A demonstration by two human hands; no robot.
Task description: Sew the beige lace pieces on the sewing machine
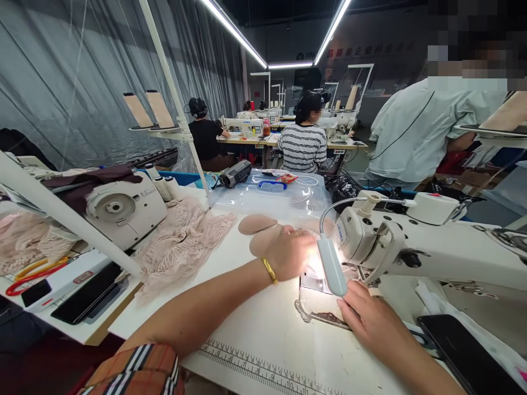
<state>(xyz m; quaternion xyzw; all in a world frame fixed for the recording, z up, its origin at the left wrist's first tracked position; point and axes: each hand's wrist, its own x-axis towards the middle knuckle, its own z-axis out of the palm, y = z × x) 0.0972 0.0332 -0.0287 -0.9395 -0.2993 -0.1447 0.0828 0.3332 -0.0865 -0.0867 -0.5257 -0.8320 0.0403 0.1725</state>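
My left hand (293,253) reaches over beige oval pads, with a gold bracelet on its wrist. One pad (256,224) lies beyond the hand, and another pad (261,245) runs partly under it. Its fingers are blurred near the bright glare, so their grip does not show. On the bed of a white sewing machine (356,233), my right hand (366,308) rests low with thumb and forefinger apart. Some of its fingertips are hidden behind the grey lamp head (332,266). The lamp, on a bendable neck, lights the needle area, which is mostly covered from view.
Beige lace fabric (185,236) lies left, beside a second machine (127,203). A clear plastic box (272,197) stands behind the pads. A black phone (465,351) is at right; a printed ruler (255,370) runs along the front edge. Several people sit or stand beyond.
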